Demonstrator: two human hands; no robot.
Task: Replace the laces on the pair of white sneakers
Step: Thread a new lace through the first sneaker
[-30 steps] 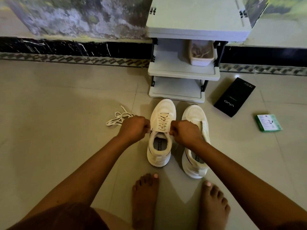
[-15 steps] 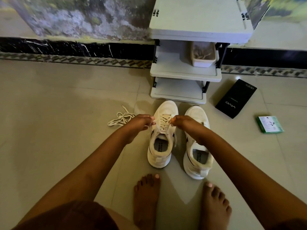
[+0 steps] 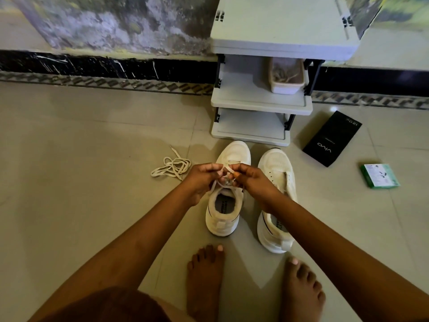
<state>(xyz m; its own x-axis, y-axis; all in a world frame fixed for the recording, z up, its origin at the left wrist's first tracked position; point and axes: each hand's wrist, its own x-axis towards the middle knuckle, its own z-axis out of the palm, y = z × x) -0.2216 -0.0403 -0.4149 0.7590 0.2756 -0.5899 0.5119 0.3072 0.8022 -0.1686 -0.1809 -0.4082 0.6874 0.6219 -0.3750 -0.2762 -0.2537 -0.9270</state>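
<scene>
Pale floor tiles [image 3: 69,159] ran back to a dark skirting band and a stained wall, with a grey plastic shelf unit [image 3: 260,105] standing against it. On that floor, just in front of the unit, sat the pair of white sneakers, toes pointing away from the person: the left sneaker [image 3: 222,214] and, just beside it, the right sneaker [image 3: 276,205], which showed bare eyelets and no lace that could be made out.

Both hands met over the throat of the left sneaker. The left hand [image 3: 202,180] had its grip curled round one end of the lace [image 3: 222,175], and the right hand [image 3: 249,180] pinched the other end between thumb and fingertips, the two ends crossing between them. This looked like the tying of the knot, the lacing of this shoe being apparently finished, though the hands hid most of the rows.

To do it well, the ends ought to be drawn even before the loops were formed, and the pull kept outward and low so the top rows tightened without puckering the tongue. The shoe stood free on smooth tile and would likely slide or tip under a hard tug.

A loose bundle of lace [image 3: 171,167] lay on the tiles near the left hand. A black box [image 3: 332,139] and a small green box [image 3: 379,176] lay off to the right.
</scene>
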